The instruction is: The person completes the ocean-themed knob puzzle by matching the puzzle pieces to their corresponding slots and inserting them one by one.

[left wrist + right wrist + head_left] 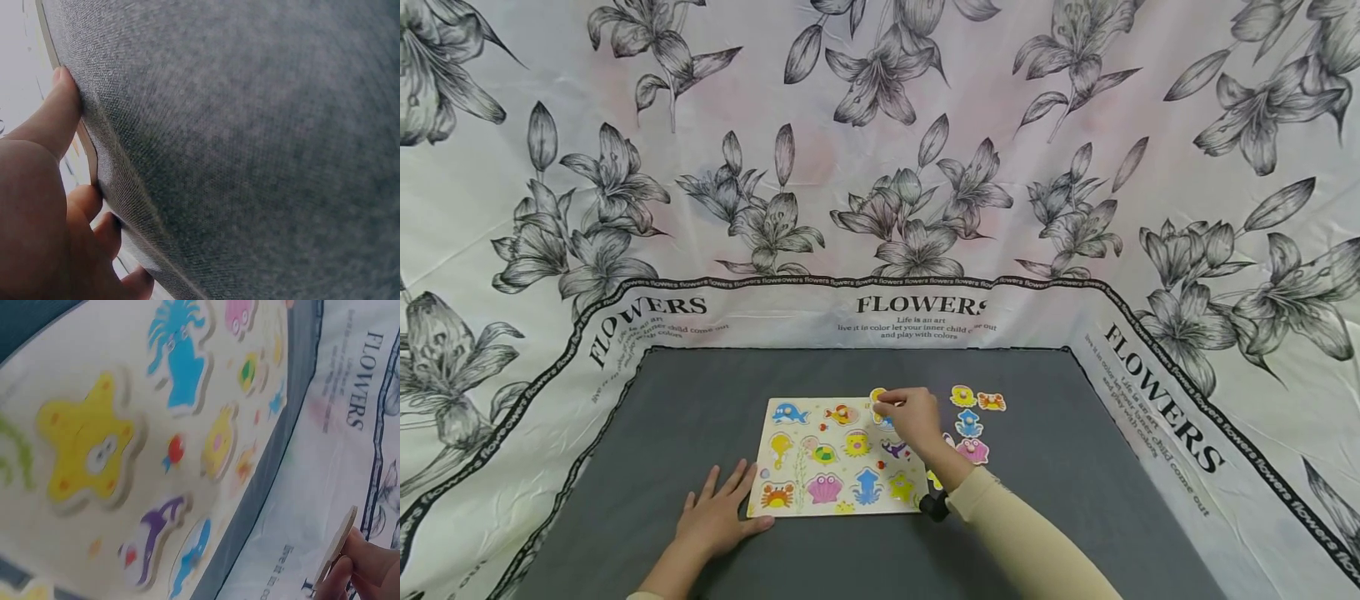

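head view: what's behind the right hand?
The puzzle board. Part of a blue figure shows below the fingers; the rest of it and the board's far right corner are covered.

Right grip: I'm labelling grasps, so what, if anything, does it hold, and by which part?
The right grip pinches a thin yellow piece from one flat face, at the fingertips; whether by a knob there cannot be told.
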`<state>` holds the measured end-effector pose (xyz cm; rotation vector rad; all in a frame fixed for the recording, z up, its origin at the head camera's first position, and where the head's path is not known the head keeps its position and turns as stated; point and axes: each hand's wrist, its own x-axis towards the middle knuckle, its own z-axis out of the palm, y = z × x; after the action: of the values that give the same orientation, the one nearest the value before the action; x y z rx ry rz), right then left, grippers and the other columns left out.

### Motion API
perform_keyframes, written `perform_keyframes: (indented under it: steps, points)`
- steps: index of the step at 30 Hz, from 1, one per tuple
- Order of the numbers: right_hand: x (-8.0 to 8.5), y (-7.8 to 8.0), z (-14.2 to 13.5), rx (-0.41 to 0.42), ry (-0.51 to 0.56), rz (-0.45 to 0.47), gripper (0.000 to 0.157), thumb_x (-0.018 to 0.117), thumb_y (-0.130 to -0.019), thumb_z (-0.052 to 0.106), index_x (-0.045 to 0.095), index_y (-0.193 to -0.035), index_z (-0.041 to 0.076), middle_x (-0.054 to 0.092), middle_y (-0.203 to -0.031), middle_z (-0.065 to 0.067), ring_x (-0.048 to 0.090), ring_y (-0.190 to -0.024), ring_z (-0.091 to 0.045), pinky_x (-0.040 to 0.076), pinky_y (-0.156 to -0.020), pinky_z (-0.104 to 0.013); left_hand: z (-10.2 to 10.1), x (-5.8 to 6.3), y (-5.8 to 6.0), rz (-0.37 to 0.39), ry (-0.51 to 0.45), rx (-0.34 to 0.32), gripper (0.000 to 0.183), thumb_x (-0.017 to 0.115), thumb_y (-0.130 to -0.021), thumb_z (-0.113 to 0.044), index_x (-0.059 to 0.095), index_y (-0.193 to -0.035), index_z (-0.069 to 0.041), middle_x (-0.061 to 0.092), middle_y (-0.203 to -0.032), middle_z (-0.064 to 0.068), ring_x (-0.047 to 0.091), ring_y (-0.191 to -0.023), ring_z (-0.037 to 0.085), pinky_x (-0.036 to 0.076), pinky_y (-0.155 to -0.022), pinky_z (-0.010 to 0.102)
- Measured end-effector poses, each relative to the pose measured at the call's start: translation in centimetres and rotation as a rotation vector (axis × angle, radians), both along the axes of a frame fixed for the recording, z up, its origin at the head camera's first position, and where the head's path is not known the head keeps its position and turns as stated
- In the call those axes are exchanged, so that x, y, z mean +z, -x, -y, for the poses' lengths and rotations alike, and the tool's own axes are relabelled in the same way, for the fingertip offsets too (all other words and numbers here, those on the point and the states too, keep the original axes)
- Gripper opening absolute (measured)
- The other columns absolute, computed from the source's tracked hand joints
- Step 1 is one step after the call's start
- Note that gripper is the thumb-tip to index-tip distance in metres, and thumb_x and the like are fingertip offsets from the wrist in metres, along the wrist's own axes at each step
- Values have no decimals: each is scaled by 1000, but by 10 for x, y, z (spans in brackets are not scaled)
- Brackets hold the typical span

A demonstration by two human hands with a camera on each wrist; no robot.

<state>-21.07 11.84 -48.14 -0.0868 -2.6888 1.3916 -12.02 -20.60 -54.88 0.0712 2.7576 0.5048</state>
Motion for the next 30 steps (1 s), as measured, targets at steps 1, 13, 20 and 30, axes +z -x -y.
perform_keyframes:
  steps: [1,13,20,30]
  points:
    - [0,0,3,9,0,-6,13,81,-88,24,83,-99,17,78,-103,-2,69,-86,-16,54,-67,-29,0,0,0,-3,1,1,112,66,-74,-79,30,-161,-19,24,-168,12,8,-152,51,9,-112,80]
    - [-7,-4,34,84,-12,-22,12,81,-88,22,83,-97,15,78,-101,-3,68,-76,-12,55,-63,-28,1,0,-1,-19,-11,4,112,68,-73,-78,31,-161,-19,25,-167,10,9,-153,50,10,-112,80]
    - [-9,0,54,95,-14,-7,13,82,-87,25,83,-97,17,76,-89,3,62,-65,-11,49,-53,-26,3,1,0,-4,-6,8,113,66,-73,-80,30,-161,-18,23,-168,11,7,-153,51,9,-112,80]
    - [-19,-5,75,108,22,47,7,81,-87,23,83,-92,19,75,-87,7,62,-72,-9,50,-59,-25,2,1,0,-8,-15,-6,113,66,-73,-80,31,-160,-18,24,-167,12,8,-152,52,10,-111,80]
